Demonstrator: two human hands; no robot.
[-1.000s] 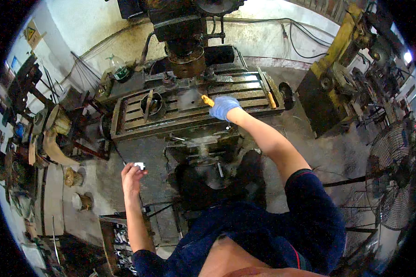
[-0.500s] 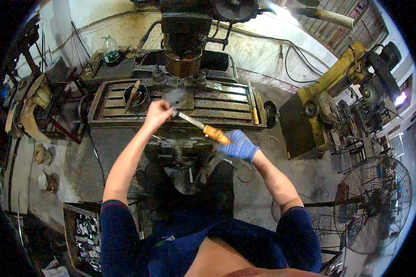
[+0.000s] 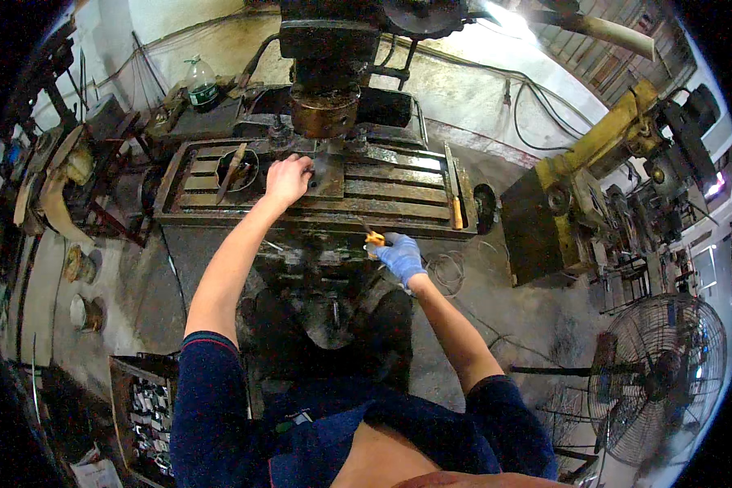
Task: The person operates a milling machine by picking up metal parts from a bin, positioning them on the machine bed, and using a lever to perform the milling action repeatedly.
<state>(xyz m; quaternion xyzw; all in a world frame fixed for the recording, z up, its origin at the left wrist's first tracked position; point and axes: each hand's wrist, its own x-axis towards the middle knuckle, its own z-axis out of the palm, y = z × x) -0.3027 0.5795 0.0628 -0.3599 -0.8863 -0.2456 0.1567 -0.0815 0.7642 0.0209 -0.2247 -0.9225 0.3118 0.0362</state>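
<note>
- Head view: the bare left hand (image 3: 291, 177) is hanging over the slotted table (image 3: 407, 195), fingers half-curled; whether they're gripping anything, I can't tell!
- Just off the table's front edge, the gloved right hand (image 3: 402, 256) is wrapping snugly round the yellow-handled tool (image 3: 374, 239).
- The spindle (image 3: 324, 112) is looming above the table; if it spun, it could catch bare fingers.

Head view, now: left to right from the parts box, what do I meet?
Parts box → bowl → bare left hand → held yellow tool → gloved right hand → yellow-handled tool on the table → fan.
</note>
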